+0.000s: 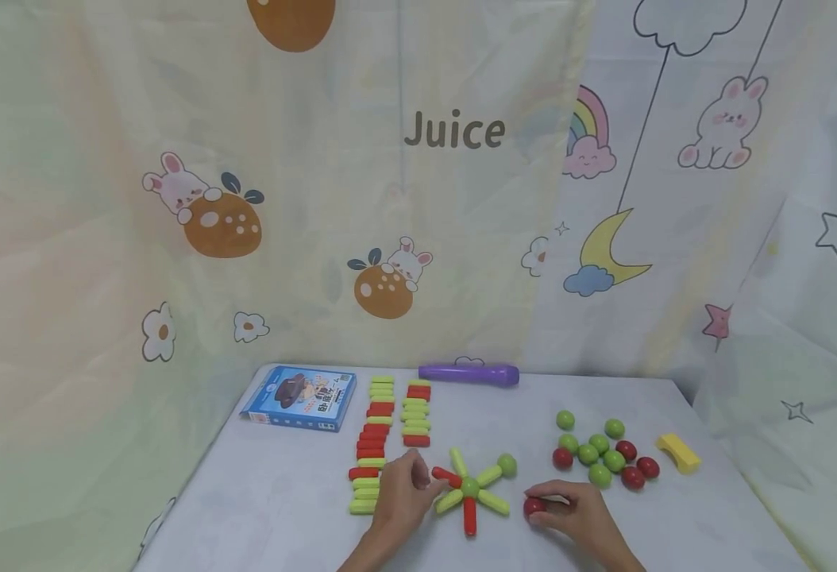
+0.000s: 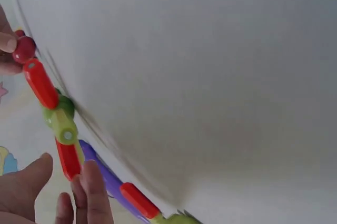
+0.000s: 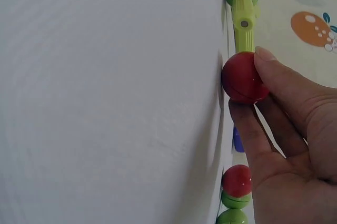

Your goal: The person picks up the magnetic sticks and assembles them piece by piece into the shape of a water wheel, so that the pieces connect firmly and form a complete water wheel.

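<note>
Near the front of the table lies a star of red and yellow-green sticks around a green ball (image 1: 469,487). Another green ball (image 1: 507,465) caps its upper-right stick. My left hand (image 1: 406,488) is at the star's left side, fingers extended beside the end of a red stick (image 2: 67,158); its thumb stands apart in the left wrist view, and whether the fingertips touch the stick is unclear. To the right of the star, my right hand (image 1: 579,512) pinches a red ball (image 3: 243,77) between thumb and fingers, apart from the sticks in the head view.
Two columns of red and yellow-green sticks (image 1: 414,413) lie left of the star. Several loose green and red balls (image 1: 588,454) sit at right, beside a yellow block (image 1: 678,454). A blue box (image 1: 307,397) and a purple microphone-shaped object (image 1: 468,374) lie toward the back.
</note>
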`<action>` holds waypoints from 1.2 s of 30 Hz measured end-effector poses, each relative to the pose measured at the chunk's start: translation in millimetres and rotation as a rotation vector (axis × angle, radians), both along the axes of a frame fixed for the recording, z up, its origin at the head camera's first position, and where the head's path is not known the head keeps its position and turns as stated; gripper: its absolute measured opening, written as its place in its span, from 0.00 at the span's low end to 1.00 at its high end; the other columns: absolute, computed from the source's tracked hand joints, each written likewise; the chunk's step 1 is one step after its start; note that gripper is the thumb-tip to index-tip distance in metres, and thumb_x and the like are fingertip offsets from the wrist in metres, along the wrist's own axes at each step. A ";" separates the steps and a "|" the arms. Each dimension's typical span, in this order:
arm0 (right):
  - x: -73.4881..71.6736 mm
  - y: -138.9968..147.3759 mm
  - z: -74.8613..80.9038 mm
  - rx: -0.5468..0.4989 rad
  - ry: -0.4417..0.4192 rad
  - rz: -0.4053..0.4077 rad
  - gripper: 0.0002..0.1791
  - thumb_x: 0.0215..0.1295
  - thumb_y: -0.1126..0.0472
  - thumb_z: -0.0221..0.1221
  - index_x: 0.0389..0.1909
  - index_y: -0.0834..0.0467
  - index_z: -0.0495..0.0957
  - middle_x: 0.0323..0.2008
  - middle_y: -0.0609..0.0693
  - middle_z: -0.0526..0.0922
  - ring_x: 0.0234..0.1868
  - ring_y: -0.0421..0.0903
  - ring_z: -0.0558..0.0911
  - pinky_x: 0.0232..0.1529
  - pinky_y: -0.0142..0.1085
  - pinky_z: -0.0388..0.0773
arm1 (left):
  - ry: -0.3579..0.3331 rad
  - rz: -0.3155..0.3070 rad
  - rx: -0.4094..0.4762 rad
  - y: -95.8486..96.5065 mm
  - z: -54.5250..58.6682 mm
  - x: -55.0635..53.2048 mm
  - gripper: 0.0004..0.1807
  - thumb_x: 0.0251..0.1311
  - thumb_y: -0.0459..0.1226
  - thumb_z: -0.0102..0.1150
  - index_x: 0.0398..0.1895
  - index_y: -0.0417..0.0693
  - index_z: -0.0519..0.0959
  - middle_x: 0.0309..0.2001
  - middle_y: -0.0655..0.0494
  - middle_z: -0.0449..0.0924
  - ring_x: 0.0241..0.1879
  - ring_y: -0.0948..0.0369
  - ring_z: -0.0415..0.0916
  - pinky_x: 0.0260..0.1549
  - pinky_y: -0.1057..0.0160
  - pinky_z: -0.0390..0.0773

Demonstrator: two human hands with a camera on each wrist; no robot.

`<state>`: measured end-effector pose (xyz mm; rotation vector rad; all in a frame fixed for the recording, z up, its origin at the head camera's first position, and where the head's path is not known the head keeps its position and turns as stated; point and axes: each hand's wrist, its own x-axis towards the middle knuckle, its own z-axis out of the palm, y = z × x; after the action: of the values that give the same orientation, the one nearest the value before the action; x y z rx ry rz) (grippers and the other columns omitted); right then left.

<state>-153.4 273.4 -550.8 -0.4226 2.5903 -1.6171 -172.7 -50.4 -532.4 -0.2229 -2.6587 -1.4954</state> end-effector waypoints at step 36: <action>-17.9 -13.9 -10.9 -0.151 -0.097 -0.084 0.23 0.67 0.59 0.74 0.60 0.63 0.86 0.55 0.55 0.91 0.54 0.37 0.88 0.57 0.31 0.84 | -0.083 -0.247 -0.059 -1.8 -6.6 -18.6 0.10 0.65 0.32 0.75 0.48 0.49 0.93 0.37 0.65 0.89 0.34 0.66 0.78 0.38 0.66 0.83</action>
<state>-171.3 259.5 -561.6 -0.2396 2.4564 -1.8187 -191.3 -52.2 -539.0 -0.5228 -2.8305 -1.5219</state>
